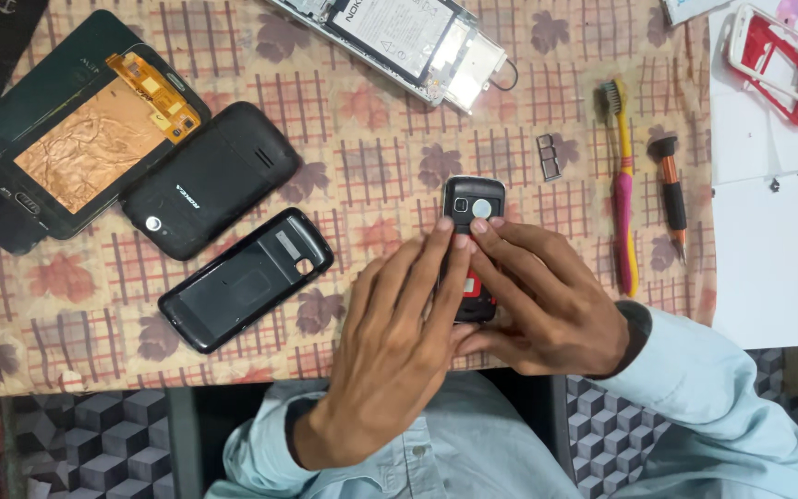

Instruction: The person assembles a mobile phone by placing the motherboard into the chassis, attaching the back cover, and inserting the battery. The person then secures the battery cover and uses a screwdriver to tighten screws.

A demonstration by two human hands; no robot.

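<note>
Far left: a dark tablet back with copper foil and an orange flex strip (76, 139) lies opened, well apart from the hands.
Left of centre: a glossy black phone back cover (210, 180) and a black hollow phone frame (247, 280) lie side by side.
Left hand (399, 342): fingers flat and close together, pressing on the small black phone body (475, 208).
Right hand (547, 296): fingers curled around the same phone, gripping its right side.
Step in hand: likely pressing or sliding a part home; next calls for steady, even thumb pressure.
Right: a yellow-pink toothbrush (622, 185) and a short orange-shafted screwdriver (671, 194) lie near; nothing blocks the hands.
</note>
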